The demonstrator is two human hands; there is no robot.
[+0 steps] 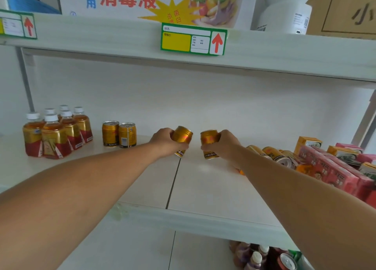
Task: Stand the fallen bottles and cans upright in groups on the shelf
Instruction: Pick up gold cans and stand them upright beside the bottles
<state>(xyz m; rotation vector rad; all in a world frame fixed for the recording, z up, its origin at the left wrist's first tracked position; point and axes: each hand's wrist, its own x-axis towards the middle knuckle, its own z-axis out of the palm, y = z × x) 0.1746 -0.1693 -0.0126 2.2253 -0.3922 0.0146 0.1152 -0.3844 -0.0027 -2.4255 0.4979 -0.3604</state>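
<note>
Gold-coloured metal drink cans and amber tea bottles, white shelf (203,188), stock check from the head view.

Done, upright and grouped:
- Six small clear plastic tea bottles with white caps and red-and-gold labels (55,133), standing close together at the far left of the shelf.
- Two short gold cans with silver lids (119,134), standing side by side just right of the bottles, a gap between the two groups.

In hand, not yet placed:
- Left hand (164,141), fingers curled round one gold can (183,136); the can is tilted, its base end towards the back wall, above the shelf near the middle seam.
- Right hand (222,145), fingers curled round a second gold can (208,139), also tilted, just beside the first but apart from it. Whether either can touches the shelf surface cannot be told.

Left to do:
- Several gold cans lying on their sides (274,155), in a loose row to the right of the right forearm, partly hidden behind it; exact count unclear.
- Beside them, red and pink drink cartons (329,170) and orange-and-green cartons (309,143), heaped at the right end.

Judgement: roughly half along. Bottles look finished; the can group holds two, two more are on the way, and the fallen ones on the right remain.

Other stock: green-framed price tag with red arrow (193,39) on the upper shelf edge; dark bottles (254,257) on the level below.
</note>
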